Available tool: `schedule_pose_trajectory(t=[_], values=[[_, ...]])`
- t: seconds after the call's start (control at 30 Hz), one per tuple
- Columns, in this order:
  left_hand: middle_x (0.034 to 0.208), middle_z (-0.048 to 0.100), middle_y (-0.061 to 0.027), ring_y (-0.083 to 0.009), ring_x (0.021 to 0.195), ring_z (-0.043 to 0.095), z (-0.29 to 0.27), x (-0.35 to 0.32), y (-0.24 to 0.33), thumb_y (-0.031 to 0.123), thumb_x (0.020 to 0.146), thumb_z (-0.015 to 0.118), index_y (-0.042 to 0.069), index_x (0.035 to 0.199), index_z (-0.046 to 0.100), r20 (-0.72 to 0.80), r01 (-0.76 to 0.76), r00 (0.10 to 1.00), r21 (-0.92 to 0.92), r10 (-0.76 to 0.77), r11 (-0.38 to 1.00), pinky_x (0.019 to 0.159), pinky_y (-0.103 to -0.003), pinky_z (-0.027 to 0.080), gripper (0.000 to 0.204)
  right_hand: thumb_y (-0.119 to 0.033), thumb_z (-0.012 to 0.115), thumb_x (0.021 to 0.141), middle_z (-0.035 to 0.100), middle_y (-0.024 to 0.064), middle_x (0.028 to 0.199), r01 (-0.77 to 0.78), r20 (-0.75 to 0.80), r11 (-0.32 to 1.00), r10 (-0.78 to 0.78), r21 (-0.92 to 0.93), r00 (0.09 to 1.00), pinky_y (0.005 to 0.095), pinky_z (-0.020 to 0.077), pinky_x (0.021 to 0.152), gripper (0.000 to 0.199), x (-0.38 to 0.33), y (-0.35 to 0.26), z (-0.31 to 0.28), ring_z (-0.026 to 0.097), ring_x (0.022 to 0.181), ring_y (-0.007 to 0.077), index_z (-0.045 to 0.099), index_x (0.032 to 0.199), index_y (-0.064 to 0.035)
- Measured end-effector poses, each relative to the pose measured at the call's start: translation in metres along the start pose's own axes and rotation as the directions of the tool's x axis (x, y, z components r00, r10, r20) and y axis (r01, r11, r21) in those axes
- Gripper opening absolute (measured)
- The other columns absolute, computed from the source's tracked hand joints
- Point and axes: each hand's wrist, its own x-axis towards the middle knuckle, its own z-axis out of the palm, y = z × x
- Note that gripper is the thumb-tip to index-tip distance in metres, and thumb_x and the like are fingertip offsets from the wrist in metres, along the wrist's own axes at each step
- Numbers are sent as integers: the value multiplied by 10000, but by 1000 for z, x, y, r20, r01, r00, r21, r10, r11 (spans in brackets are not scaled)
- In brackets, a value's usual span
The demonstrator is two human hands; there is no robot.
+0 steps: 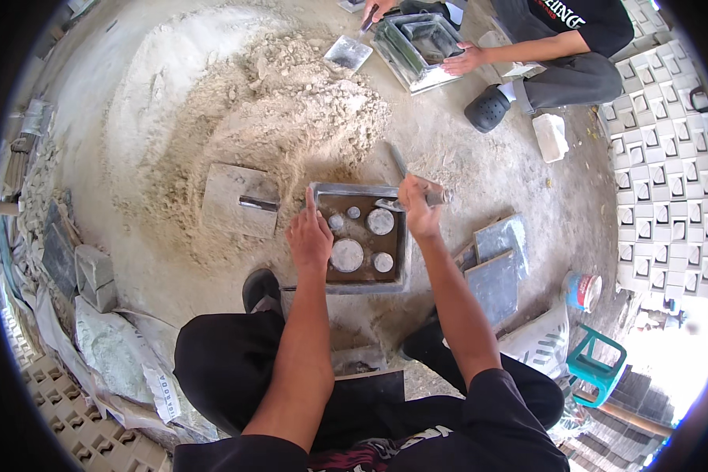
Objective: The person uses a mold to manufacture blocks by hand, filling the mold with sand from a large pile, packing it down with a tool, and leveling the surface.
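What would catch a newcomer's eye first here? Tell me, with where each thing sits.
The square metal mould at centre, with grey round bosses inside, held at its left rim by the left hand while the right hand works a trowel at its far corner. Behind it spreads a big pale sand heap. At top, another person handles a second mould.

Square grey mould [319,191] — flat, round-studded — on ground.

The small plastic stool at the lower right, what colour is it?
The plastic stool is teal green, seen in the head view, the only one here.
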Motion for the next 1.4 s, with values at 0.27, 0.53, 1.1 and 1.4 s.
schedule_pose_trajectory(t=[0.27, 0.53, 1.1, 1.4], values=[[1103, 616, -63, -252, 1056, 548, 1, 0, -1, 190, 922, 451, 204, 1473, 232, -35, -9, 999, -25, 8, 1000, 961, -452, 360, 594, -100, 481, 886, 351, -49, 533, -64, 30, 981, 71, -184, 997, 264, 222, 450, 355, 7, -12, 20, 298, 511, 43, 376, 550, -47], [992, 627, -102, -299, 982, 555, 3, 0, -3, 184, 942, 422, 191, 1476, 222, -109, -59, 993, -42, 54, 997, 905, -461, 377, 570, -58, 524, 878, 372, -61, 534, -29, 168, 992, 50, -121, 984, 268, 228, 447, 346, 17, -15, 23, 308, 517, 37, 399, 557, -31], [1140, 608, -59, -268, 1083, 534, 1, 1, -5, 193, 931, 432, 209, 1478, 212, -9, 12, 1000, -58, -12, 998, 951, -465, 363, 590, -179, 429, 974, 295, -4, 458, -21, -111, 981, 43, 193, 993, 276, 235, 467, 493, 14, -16, -13, 271, 441, 105, 285, 509, -109], [1095, 626, -49, -272, 1046, 548, 7, 1, -12, 195, 926, 442, 219, 1477, 222, -77, -4, 997, -24, 2, 1000, 932, -465, 368, 593, -138, 498, 953, 320, -67, 513, 27, -95, 972, -5, 234, 995, 264, 200, 447, 449, 10, -22, 2, 271, 477, 37, 359, 527, -104]])
